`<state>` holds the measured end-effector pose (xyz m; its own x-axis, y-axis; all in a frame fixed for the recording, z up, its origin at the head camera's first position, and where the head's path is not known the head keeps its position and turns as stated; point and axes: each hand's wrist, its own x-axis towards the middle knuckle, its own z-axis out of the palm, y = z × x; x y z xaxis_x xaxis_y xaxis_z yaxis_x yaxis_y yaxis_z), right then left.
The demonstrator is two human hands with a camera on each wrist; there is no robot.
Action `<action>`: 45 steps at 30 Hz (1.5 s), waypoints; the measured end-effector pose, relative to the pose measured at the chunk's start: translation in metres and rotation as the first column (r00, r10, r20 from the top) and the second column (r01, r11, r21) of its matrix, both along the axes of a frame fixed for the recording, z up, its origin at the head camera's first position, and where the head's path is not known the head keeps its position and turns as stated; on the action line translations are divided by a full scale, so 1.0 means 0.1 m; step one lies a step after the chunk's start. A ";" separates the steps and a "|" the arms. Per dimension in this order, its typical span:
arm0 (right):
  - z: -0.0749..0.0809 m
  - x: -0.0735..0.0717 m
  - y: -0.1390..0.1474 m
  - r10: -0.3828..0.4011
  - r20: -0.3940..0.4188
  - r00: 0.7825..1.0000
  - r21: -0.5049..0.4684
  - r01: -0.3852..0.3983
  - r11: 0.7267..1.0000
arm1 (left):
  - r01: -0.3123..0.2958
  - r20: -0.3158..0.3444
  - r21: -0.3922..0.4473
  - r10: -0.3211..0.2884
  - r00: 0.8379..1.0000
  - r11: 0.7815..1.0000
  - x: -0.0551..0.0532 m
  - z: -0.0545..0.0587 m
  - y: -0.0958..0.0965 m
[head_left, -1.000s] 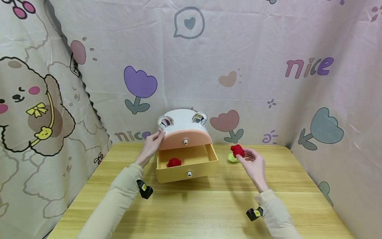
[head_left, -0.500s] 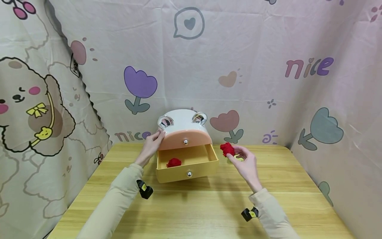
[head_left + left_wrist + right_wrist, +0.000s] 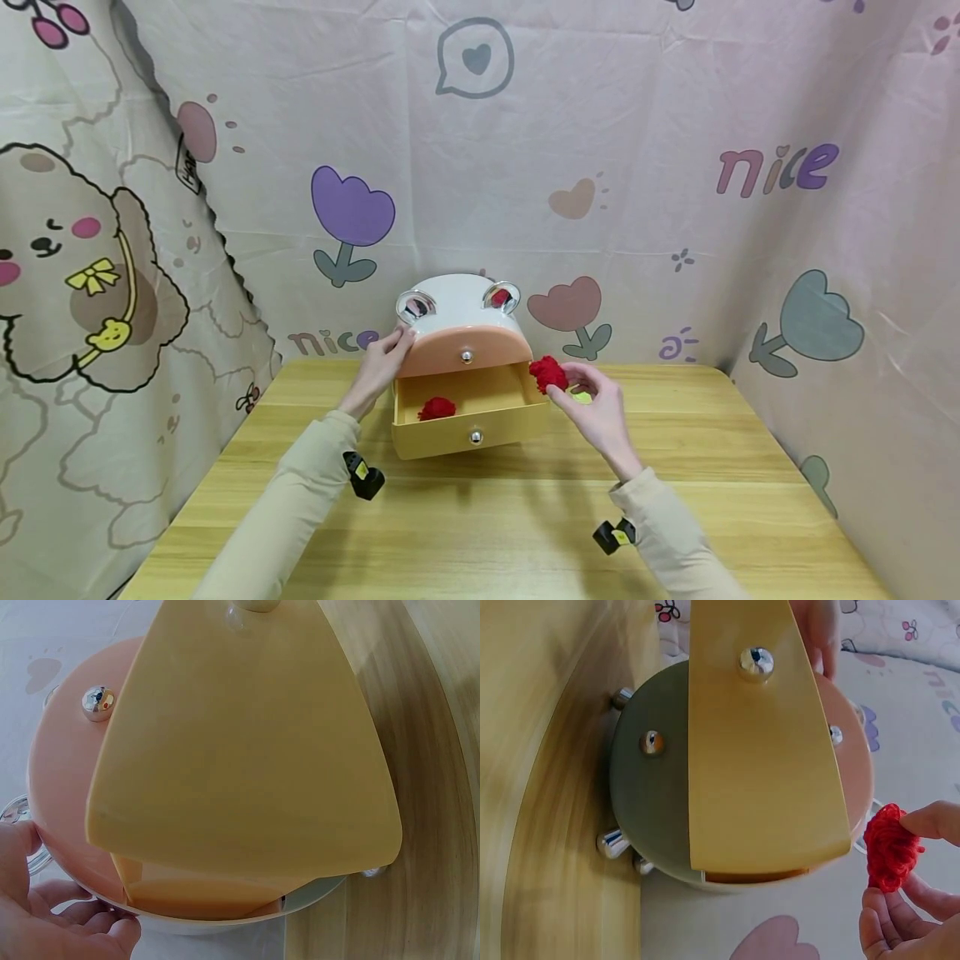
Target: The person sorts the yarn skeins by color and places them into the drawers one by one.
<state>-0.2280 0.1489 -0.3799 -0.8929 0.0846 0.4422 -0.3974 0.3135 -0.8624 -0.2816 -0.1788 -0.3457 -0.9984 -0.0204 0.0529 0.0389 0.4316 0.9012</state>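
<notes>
From the head, a white cabinet stands at the middle of the back edge of the bench, its yellow drawer pulled out towards the front edge, which leaves the inside open from above. A second red flower lies near that drawer's front left corner. The right hand holds a red yarn flower up by the drawer's right rim; whether over it, I cannot tell. A yellow-green piece shows behind that hand, near the back edge. The left wrist view has the left hand gripping the cabinet's side at the peach drawer front, probably to steady it. In the right wrist view, the right hand's grip pinches the flower between thumb and fingers, perhaps lightly because yarn squashes; the green drawer front is closed.
</notes>
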 end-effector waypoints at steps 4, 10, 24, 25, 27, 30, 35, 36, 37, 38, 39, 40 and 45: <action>0.02 0.01 -0.06 0.021 0.014 1.000 0.018 -0.021 1.000 | 0.004 -0.005 0.001 -0.004 1.000 1.000 0.00 0.00 0.00; 0.04 0.01 -0.15 0.056 0.013 0.998 0.066 -0.057 0.996 | 0.005 -0.008 0.008 -0.005 1.000 1.000 0.01 -0.01 -0.01; -0.01 -0.05 -0.27 0.122 -0.001 0.993 0.130 -0.121 0.984 | 0.004 -0.008 0.004 -0.004 1.000 1.000 0.01 -0.02 -0.01; -0.01 -0.06 -0.28 0.121 -0.004 0.993 0.137 -0.120 0.983 | 0.005 -0.007 0.006 -0.005 1.000 1.000 0.01 -0.02 -0.01; -0.01 -0.06 -0.29 0.120 -0.009 0.993 0.147 -0.117 0.982 | 0.006 -0.002 0.006 -0.006 1.000 1.000 0.01 -0.02 -0.01; -0.01 -0.07 -0.32 0.122 -0.014 0.992 0.158 -0.119 0.980 | 0.005 0.000 0.005 -0.005 1.000 1.000 0.01 -0.02 -0.01; 0.00 -0.07 -0.35 0.135 -0.008 0.991 0.156 -0.132 0.979 | 0.005 0.000 0.003 -0.005 1.000 1.000 0.02 -0.01 0.00; 0.00 -0.07 -0.36 0.134 -0.008 0.991 0.153 -0.131 0.979 | 0.005 -0.001 0.005 -0.005 1.000 1.000 0.02 -0.01 0.00; 0.00 -0.07 -0.36 0.135 -0.007 0.991 0.149 -0.133 0.980 | 0.005 0.000 0.006 -0.005 1.000 1.000 0.02 -0.01 0.00; 0.00 -0.08 -0.36 0.135 -0.007 0.991 0.145 -0.132 0.981 | 0.005 0.000 0.006 -0.005 1.000 1.000 0.02 -0.01 0.00; 0.00 -0.08 -0.36 0.133 -0.008 0.991 0.141 -0.131 0.981 | 0.004 0.000 0.007 -0.004 1.000 1.000 0.02 -0.01 0.01; -0.01 -0.08 -0.36 0.132 -0.010 0.991 0.135 -0.129 0.982 | 0.006 0.000 0.008 -0.006 1.000 1.000 0.02 -0.01 0.01; -0.02 -0.09 -0.36 0.131 -0.036 0.991 0.112 -0.126 0.986 | 0.010 -0.007 0.011 -0.010 1.000 1.000 0.01 -0.01 0.00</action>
